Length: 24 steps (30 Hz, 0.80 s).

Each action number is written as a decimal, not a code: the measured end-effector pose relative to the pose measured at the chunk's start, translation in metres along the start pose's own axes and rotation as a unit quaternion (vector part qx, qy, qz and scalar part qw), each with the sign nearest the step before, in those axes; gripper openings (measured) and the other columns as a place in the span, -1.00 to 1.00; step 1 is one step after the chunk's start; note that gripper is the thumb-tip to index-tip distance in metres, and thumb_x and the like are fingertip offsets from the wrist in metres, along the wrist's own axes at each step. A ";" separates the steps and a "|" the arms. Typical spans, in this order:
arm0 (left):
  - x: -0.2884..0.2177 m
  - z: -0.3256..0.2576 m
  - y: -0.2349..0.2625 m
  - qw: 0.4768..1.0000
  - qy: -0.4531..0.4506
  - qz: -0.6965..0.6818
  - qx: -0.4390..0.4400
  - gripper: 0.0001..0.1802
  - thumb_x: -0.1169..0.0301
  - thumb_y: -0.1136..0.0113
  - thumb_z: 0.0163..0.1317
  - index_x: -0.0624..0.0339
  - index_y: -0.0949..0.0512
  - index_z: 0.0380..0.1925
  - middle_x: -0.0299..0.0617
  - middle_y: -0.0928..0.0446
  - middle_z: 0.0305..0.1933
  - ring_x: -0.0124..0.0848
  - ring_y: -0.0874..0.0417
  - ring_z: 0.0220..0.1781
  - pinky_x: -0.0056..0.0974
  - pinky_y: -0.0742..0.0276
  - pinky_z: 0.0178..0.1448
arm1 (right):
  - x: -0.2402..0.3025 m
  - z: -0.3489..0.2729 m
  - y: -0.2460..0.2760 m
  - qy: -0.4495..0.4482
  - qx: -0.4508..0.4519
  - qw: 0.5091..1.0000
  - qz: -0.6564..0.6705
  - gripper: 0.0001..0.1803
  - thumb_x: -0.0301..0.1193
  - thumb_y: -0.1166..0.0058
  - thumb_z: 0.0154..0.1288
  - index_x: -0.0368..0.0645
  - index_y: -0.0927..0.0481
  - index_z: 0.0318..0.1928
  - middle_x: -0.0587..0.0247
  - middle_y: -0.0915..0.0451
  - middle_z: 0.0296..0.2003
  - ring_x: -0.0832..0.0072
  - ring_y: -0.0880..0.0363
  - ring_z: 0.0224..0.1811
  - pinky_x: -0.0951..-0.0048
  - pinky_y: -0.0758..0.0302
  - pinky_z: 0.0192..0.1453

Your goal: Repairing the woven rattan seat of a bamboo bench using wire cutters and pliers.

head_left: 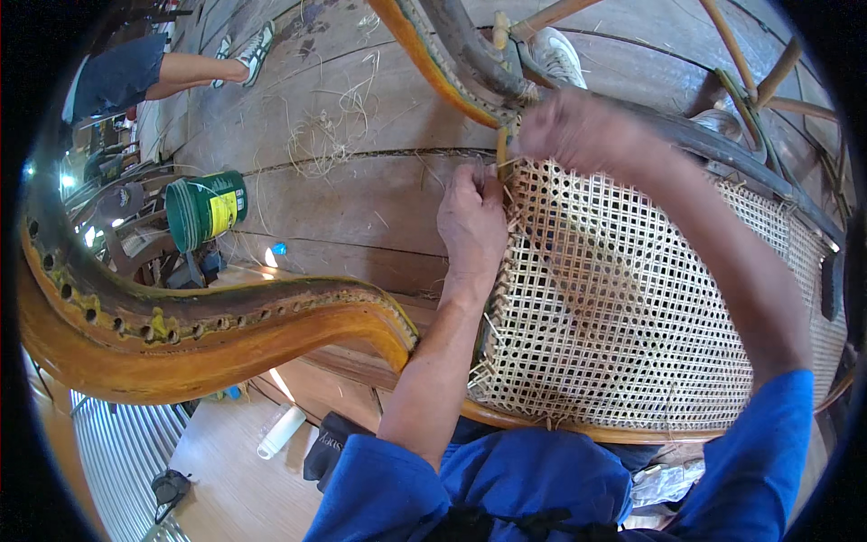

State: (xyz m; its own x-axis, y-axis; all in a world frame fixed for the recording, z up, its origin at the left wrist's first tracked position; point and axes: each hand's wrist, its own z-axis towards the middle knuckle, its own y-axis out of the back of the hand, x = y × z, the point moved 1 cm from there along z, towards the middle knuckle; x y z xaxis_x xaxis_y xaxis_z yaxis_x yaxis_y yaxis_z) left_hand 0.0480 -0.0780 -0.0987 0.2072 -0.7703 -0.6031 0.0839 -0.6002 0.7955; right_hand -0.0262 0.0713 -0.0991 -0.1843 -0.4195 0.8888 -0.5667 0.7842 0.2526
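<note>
A woven cane panel [623,298] with open square and eight-sided holes fills a wooden seat frame in front of me. My left hand [474,217] is closed at the panel's left edge, thumb and fingers pinched against the frame; what lies between them is hidden. Above the panel's far left corner, my right hand [578,131] is curled and blurred by motion. Its fingertips point at the corner, and anything in them is too smeared to make out. Short cane ends stick out along the left edge, below my left hand.
A curved wooden piece [226,339] with a row of holes reaches in from the left. Behind it stands a tilted green bucket [203,210]. Loose cane strands [330,135] litter the floorboards. Another person's legs [194,72] show far left, a sneaker [558,59] beyond the frame, a white bottle [282,432] near left.
</note>
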 end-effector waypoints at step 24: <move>-0.011 0.026 0.004 0.980 0.048 -0.107 0.162 -0.72 0.26 -0.14 0.20 0.32 -0.53 -0.44 -0.37 -0.44 -0.54 -0.64 -0.33 -0.48 -0.46 -0.30 -0.36 | -0.035 -0.093 0.011 -0.063 -0.056 0.898 0.432 -0.96 -0.43 0.08 0.25 -0.11 -0.40 -0.32 0.39 -0.49 -0.50 0.68 -0.45 -0.55 0.69 -0.33 -0.56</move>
State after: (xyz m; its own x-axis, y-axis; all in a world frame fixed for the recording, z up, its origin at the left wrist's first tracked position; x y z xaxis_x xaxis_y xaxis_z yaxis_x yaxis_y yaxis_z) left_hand 0.0213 -0.0777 -0.0901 0.3099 -0.6044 -0.7339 -0.1755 -0.7951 0.5806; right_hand 0.0492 0.1371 -0.0916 -0.6097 0.3238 0.7235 -0.0867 0.8800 -0.4670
